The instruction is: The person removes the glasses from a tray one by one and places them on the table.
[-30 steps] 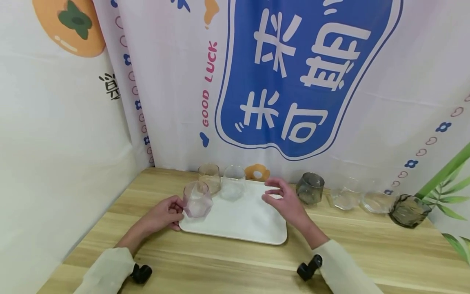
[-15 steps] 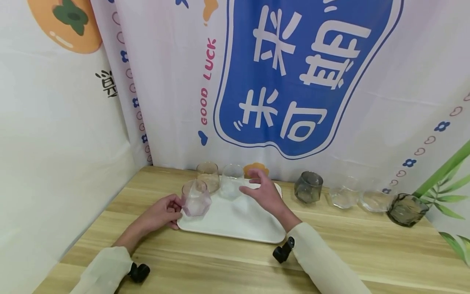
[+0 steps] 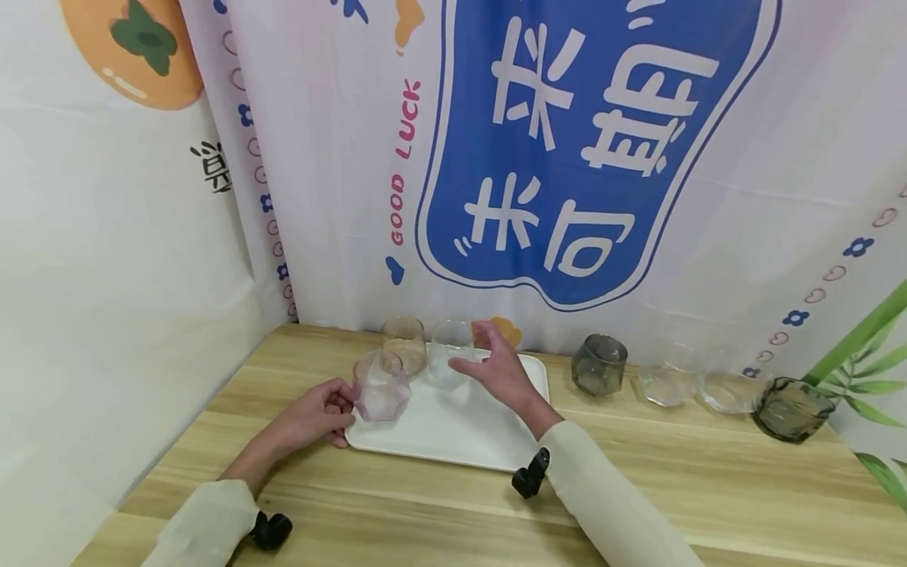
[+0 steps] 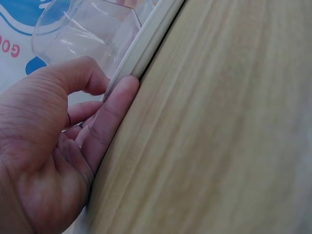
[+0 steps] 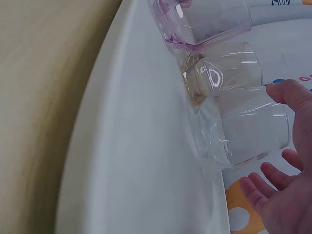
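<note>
At the white tray point(image 3: 453, 429), left hand point(image 3: 316, 413) pinches the left rim; right hand point(image 3: 500, 372), spread beside the tray's clear glass point(image 5: 246, 131), should close gently.

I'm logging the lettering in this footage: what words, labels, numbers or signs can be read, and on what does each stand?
"GOOD LUCK": pink, on the curtain.
"未来可期": white, on the curtain's blue patch.
Black character on the white sheet at the left: too unclear to read.
Blue marks at the head view's top edge: cut off.
Glasses, tray: no text visible.
</note>
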Demonstrator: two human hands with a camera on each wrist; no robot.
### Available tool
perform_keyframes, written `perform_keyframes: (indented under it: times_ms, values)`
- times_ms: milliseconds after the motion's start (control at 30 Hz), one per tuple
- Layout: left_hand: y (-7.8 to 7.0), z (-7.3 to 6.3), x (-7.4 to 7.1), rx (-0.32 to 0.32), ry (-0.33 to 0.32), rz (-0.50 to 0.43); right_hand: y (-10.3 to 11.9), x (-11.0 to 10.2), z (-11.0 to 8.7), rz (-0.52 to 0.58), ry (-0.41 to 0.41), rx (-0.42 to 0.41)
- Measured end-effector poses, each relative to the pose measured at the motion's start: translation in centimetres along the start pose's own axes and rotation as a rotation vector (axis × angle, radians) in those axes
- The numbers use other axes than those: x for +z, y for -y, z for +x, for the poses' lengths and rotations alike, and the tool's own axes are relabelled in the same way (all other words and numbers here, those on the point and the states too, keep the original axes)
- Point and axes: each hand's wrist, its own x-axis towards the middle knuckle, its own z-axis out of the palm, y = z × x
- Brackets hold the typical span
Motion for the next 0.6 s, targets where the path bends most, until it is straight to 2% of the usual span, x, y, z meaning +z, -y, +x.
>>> perform_keyframes:
  times_ms: [600]
  values:
    - [0.27, 0.10, -0.12, -0.011, 0.005, -0.002, 0.23, 0.68, 0.76, -0.028, 0.023, 0.026]
